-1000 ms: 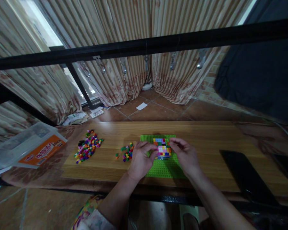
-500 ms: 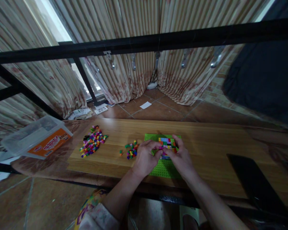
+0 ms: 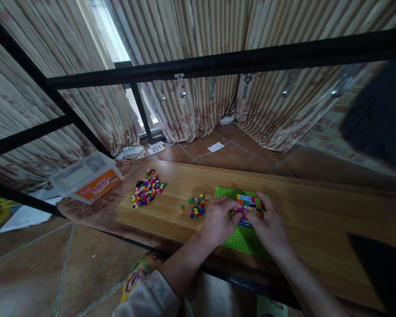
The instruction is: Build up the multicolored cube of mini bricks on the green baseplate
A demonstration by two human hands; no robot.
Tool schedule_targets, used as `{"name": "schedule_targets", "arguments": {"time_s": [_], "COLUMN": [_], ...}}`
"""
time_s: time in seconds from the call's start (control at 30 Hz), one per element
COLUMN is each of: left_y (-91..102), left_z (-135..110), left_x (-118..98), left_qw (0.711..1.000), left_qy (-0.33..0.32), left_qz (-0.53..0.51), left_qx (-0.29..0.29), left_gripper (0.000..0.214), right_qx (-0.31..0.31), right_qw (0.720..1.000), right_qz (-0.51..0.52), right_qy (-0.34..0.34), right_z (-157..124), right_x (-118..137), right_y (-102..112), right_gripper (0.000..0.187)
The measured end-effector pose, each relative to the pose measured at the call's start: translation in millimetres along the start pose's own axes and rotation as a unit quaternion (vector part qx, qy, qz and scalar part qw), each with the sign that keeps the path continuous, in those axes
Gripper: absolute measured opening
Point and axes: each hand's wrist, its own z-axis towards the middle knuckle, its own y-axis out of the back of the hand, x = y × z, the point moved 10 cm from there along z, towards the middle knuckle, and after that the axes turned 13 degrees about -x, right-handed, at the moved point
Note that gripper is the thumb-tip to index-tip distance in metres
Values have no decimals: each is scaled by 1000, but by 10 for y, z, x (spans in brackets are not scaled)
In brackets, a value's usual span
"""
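Note:
A green studded baseplate (image 3: 247, 240) lies on the wooden board, and a multicoloured toy brick build (image 3: 249, 200) sits on it. My left hand (image 3: 220, 221) is at the left side of the build, its thumb and fingertips pinched on a small pink brick (image 3: 240, 212). At the right side, my right hand (image 3: 272, 226) grips the build between thumb and fingers, the thumb close to the left fingertips. The fingers hide part of the build's near side. A small pile of loose bricks (image 3: 197, 208) lies just left of the baseplate.
A larger heap of loose bricks (image 3: 147, 190) lies farther left on the wooden board (image 3: 171, 176). Beyond it stands a clear plastic box (image 3: 86, 176) with an orange label. A black flat object (image 3: 379, 268) rests at the right. A black metal rail (image 3: 201, 68) crosses behind the board.
The camera view has turned left, so everything appears farther right. Both hands stay at the build, with the fingertips slightly shifted.

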Motion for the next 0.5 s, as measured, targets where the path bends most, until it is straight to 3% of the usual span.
{"name": "schedule_targets", "arguments": {"time_s": [0.1,0.2,0.43,0.5], "left_y": [39,244,1099,1188], "left_z": [12,71,161,119], "left_x": [-15,107,869,991], "left_qw": [1000,1000,973,965], "left_qy": [-13,0,126,143], "left_qz": [-4,13,194,217], "left_qx": [4,-1,-4,21], "left_gripper": [8,11,14,13], "right_qx": [-1,-20,-48,-49], "right_qw": [1000,997,995,995], "right_qz": [20,59,74,69], "right_qy": [-12,-45,-49,-51], "right_z": [5,32,105,106], "right_x": [-50,-117,-209,-229], "right_y": [22,79,173,177], "right_gripper": [74,73,61,58]}}
